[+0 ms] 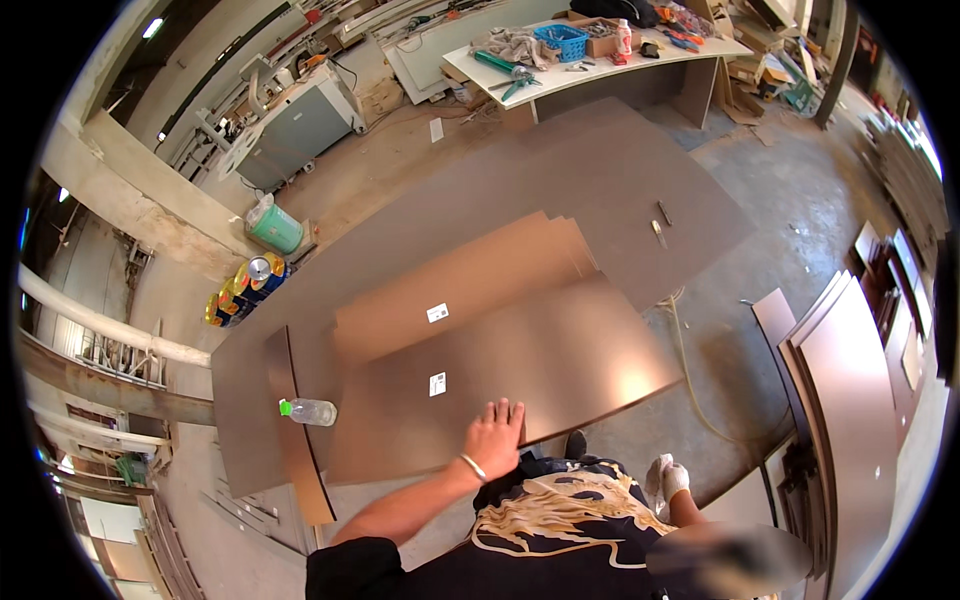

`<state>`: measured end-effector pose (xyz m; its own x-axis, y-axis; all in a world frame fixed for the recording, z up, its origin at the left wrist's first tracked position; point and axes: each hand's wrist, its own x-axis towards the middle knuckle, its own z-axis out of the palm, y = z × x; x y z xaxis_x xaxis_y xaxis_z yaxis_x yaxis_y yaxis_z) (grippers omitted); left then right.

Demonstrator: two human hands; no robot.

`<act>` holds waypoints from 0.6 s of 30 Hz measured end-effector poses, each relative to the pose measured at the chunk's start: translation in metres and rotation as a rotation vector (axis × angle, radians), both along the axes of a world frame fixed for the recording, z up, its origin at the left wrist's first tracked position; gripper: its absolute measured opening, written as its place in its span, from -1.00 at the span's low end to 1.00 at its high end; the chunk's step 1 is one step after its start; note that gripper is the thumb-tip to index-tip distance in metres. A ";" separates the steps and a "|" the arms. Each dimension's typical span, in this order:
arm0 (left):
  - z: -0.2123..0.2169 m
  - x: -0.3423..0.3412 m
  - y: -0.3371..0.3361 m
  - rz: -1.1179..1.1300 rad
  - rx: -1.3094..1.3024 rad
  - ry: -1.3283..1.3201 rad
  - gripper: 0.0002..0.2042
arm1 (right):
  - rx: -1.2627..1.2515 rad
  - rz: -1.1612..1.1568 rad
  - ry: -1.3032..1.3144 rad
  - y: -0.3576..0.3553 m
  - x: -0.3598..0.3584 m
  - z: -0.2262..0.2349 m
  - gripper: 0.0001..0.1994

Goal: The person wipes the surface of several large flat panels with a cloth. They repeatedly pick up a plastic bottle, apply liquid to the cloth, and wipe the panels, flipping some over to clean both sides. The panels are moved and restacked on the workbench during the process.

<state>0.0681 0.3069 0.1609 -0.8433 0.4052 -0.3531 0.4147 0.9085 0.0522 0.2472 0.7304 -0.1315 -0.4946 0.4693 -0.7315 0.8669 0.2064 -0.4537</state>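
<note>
My left hand (493, 438) lies with its fingers stretched out flat over the near edge of a brown panel (540, 345). A white label (437, 384) is stuck on that panel. Behind it, partly covered, several more brown panels (480, 275) lie stacked, also with a label (437, 313). At my right side, off the panels, my right hand (677, 482) is closed on a bunched whitish cloth (657, 476); its fingers are only partly visible. A clear bottle with a green cap (312, 411) lies on a narrow brown strip (300, 460) to the left.
A large brown board (600, 150) lies beneath the panels, with two small tools (658, 233) on it. More panels (840, 380) lean at the right. A cluttered white table (600, 75) stands behind. Left are a green bucket (274, 229) and shrink-wrapped cans (245, 288). A hose (690, 375) crosses the floor.
</note>
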 end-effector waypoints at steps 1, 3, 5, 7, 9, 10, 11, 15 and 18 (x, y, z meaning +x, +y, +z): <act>0.045 -0.023 0.001 -0.004 0.070 -0.062 -0.31 | 0.004 -0.013 0.020 0.007 0.007 -0.007 -0.65; 0.114 -0.069 -0.020 -0.004 0.125 -0.070 -0.50 | -0.200 -0.359 0.133 -0.009 0.009 -0.009 -0.64; 0.145 -0.131 -0.047 0.164 0.494 -0.071 -0.81 | -0.081 -0.186 0.207 -0.007 0.011 -0.015 -0.64; 0.152 -0.202 -0.091 0.252 0.320 0.106 -0.76 | -0.114 -0.268 0.128 -0.036 -0.001 0.004 -0.65; 0.128 -0.283 -0.111 0.242 0.359 0.382 -0.62 | -0.236 -0.504 0.200 -0.033 0.001 -0.003 -0.64; 0.105 -0.324 -0.116 0.254 0.401 0.491 -0.58 | -0.284 -0.631 0.248 -0.027 0.006 -0.009 -0.63; 0.084 -0.360 -0.124 0.259 0.370 0.500 -0.55 | -0.306 -0.676 0.248 -0.029 0.010 -0.008 -0.62; 0.023 -0.472 -0.176 0.371 0.266 0.344 -0.43 | -0.305 -0.806 0.283 -0.081 0.018 0.013 -0.64; -0.033 -0.499 -0.182 0.351 0.279 0.207 -0.38 | -0.248 -0.955 0.214 -0.118 0.039 0.038 -0.66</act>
<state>-0.4311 0.1249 0.1284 -0.9868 0.1392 -0.0823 0.1133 0.9583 0.2624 0.2857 0.6125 -0.0930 -0.1237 0.5844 -0.8020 0.5152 -0.6529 -0.5552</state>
